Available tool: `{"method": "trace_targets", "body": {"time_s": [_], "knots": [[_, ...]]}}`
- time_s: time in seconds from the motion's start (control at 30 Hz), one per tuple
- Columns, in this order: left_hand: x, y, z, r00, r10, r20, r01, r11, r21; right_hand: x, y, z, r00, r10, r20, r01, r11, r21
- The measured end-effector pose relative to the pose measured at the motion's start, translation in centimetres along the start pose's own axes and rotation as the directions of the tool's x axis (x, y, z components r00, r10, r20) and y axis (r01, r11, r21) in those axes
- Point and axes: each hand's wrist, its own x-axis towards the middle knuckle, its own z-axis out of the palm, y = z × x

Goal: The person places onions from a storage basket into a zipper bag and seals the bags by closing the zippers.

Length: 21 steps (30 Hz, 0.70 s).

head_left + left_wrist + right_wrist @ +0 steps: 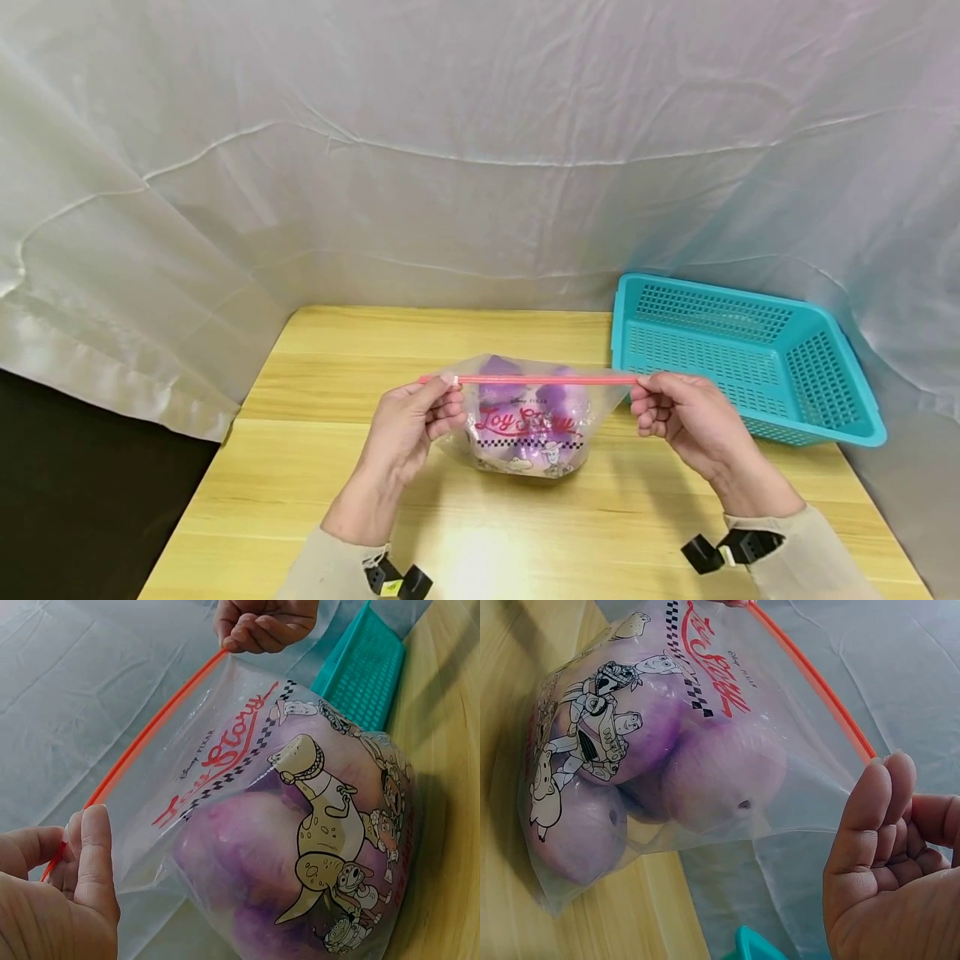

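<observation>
A clear zip-top bag (528, 454) with a red zip strip and Toy Story print stands upright on the table. Several round, purple-and-pale things (247, 840) fill its lower part; their kind is unclear through the plastic. My left hand (408, 425) pinches the strip's left end between thumb and fingers, beside a small white piece (455, 380) on the strip. At the opposite end, my right hand (693, 425) pinches the corner. Between both hands the red strip (817, 682) runs straight and taut, and the bag's mouth looks flat.
Behind and to the right, a turquoise perforated basket (705, 362) sits on the wooden table (300, 467), close to my right hand. Pale hanging fabric (450, 208) encloses the back and sides. A dark area (90, 483) lies beyond the table's left edge.
</observation>
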Motion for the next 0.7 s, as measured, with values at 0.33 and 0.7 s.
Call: {"method": "trace_targets", "body": {"time_s": [0.33, 0.7], "knots": [[0.0, 0.4, -0.8, 1.0, 0.014, 0.007, -0.013, 1.0, -0.017, 0.0, 0.1, -0.1, 1.0, -0.002, 0.003, 0.002, 1.0, 0.014], [0.0, 0.9, -1.6, 1.0, 0.02, -0.01, -0.02, 0.999, -0.028, 0.0, 0.2, -0.1, 1.0, -0.003, 0.003, 0.003, 1.0, 0.024]]}}
